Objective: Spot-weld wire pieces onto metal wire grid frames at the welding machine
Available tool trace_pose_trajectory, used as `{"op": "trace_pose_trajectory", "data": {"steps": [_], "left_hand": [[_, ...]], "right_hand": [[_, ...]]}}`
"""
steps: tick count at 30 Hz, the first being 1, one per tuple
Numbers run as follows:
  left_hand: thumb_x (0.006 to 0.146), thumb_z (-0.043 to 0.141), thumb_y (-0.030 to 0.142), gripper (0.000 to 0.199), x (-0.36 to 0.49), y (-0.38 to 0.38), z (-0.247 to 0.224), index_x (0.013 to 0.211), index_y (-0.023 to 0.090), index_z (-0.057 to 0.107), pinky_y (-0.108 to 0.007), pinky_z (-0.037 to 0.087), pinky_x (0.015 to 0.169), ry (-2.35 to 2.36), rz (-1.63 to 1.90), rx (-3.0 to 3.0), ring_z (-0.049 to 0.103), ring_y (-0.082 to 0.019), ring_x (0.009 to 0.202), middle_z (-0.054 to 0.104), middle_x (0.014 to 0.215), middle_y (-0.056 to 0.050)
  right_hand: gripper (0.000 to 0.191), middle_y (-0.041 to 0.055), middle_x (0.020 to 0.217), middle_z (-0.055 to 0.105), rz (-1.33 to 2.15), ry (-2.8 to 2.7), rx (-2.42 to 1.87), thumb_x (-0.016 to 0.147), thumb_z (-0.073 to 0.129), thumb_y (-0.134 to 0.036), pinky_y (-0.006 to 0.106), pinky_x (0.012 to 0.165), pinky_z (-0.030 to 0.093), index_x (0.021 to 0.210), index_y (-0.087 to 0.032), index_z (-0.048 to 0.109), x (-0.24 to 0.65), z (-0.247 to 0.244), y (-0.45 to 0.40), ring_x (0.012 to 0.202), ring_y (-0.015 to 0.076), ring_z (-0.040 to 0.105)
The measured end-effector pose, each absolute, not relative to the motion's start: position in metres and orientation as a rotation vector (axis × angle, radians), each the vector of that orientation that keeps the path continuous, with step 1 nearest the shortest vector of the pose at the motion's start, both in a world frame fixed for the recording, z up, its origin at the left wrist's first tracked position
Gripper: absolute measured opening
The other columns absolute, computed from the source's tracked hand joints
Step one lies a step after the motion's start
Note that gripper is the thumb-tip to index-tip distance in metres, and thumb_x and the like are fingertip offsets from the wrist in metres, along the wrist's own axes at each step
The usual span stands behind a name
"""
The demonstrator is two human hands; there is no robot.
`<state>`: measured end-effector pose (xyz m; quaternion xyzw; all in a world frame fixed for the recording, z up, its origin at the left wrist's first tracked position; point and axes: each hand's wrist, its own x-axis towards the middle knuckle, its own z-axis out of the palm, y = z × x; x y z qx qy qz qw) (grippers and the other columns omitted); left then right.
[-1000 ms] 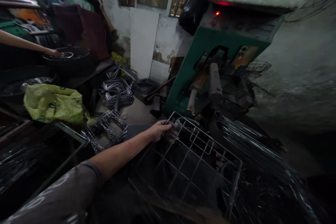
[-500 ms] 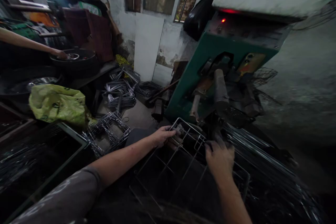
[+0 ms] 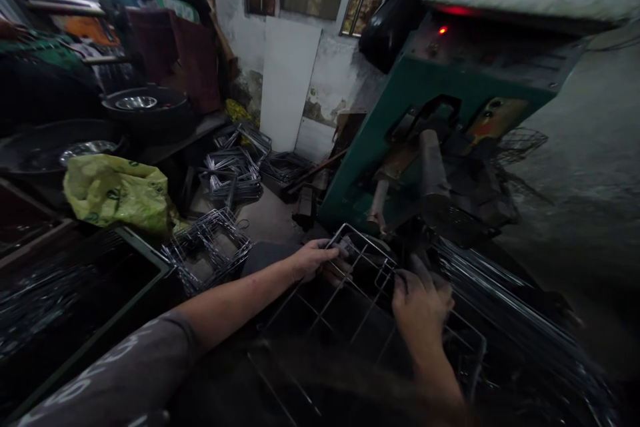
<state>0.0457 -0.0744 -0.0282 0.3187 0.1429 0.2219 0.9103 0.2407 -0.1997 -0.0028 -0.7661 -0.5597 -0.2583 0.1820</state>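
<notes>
A wire rack (image 3: 371, 243) with a grid of thin metal rods lies tilted over my lap, below the machine. My left hand (image 3: 314, 260) grips its far left edge, thumb on top and fingers curled beneath. A small rectangular wire loop (image 3: 384, 275) sits at the rack's far edge. My right hand (image 3: 423, 300) pinches by that loop with thumb and fingers bent; the fingertips are dark and partly blurred. The electrode arms of a green machine (image 3: 365, 140), probably a spot welder, stand just beyond the rack.
Long metal rods (image 3: 490, 287) lie at the right. Bent wire frames (image 3: 233, 173) are piled on the floor, with more wire baskets (image 3: 210, 250) nearer. A yellow-green sack (image 3: 117, 190) rests beside a dark bin (image 3: 90, 293). Round black tubs (image 3: 145, 117) stand at the left, near another person's hand (image 3: 10, 30).
The view has turned slightly, so the surroundings sit further right. The other person's hand has left the metal ring over the tub. My hands keep nearly the same hold on the rack.
</notes>
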Motion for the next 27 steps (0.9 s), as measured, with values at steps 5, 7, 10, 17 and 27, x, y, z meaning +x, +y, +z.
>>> {"op": "trace_pose_trajectory", "data": {"steps": [5, 7, 10, 17, 27], "left_hand": [[0.065, 0.077, 0.036, 0.043, 0.049, -0.07, -0.026, 0.092, 0.009, 0.057, -0.034, 0.056, 0.05, 0.304, 0.523, 0.644, 0.069, -0.026, 0.064, 0.069, 0.075, -0.013], [0.065, 0.077, 0.036, 0.043, 0.052, -0.066, -0.026, 0.092, 0.009, 0.057, -0.034, 0.056, 0.049, 0.303, 0.553, 0.634, 0.069, -0.026, 0.063, 0.069, 0.076, -0.013], [0.065, 0.077, 0.035, 0.043, 0.058, -0.06, -0.028, 0.093, 0.009, 0.057, -0.036, 0.056, 0.05, 0.298, 0.588, 0.616, 0.069, -0.027, 0.064, 0.069, 0.076, -0.013], [0.072, 0.07, 0.034, 0.038, 0.065, -0.052, -0.031, 0.096, 0.008, 0.055, -0.037, 0.055, 0.051, 0.303, 0.631, 0.615, 0.069, -0.029, 0.068, 0.069, 0.08, -0.017], [0.071, 0.071, 0.034, 0.036, 0.069, -0.056, -0.034, 0.092, 0.01, 0.056, -0.037, 0.055, 0.051, 0.303, 0.64, 0.593, 0.069, -0.028, 0.067, 0.069, 0.076, -0.013]], "right_hand": [[0.031, 0.0099, 0.116, 0.06, -0.782, -1.608, -2.104, 0.088, 0.04, -0.031, 0.04, 0.072, 0.035, 0.08, -0.018, 0.067, 0.25, -0.001, -0.186, 0.093, 0.0279, 0.045], [0.029, 0.0093, 0.116, 0.06, -0.786, -1.609, -2.109, 0.086, 0.041, -0.029, 0.04, 0.073, 0.035, 0.079, -0.019, 0.067, 0.253, 0.002, -0.177, 0.096, 0.0288, 0.044], [0.028, 0.0087, 0.12, 0.058, -0.771, -1.624, -2.168, 0.086, 0.041, -0.027, 0.04, 0.072, 0.034, 0.081, -0.018, 0.067, 0.257, 0.007, -0.165, 0.099, 0.0301, 0.043], [0.032, 0.0119, 0.101, 0.064, -0.759, -1.659, -2.053, 0.088, 0.039, -0.03, 0.04, 0.076, 0.033, 0.082, -0.016, 0.067, 0.27, 0.006, -0.145, 0.096, 0.0289, 0.042], [0.029, 0.0094, 0.121, 0.057, -0.811, -1.73, -2.085, 0.088, 0.039, -0.026, 0.04, 0.076, 0.032, 0.085, -0.018, 0.066, 0.269, 0.013, -0.149, 0.095, 0.0275, 0.042]]}}
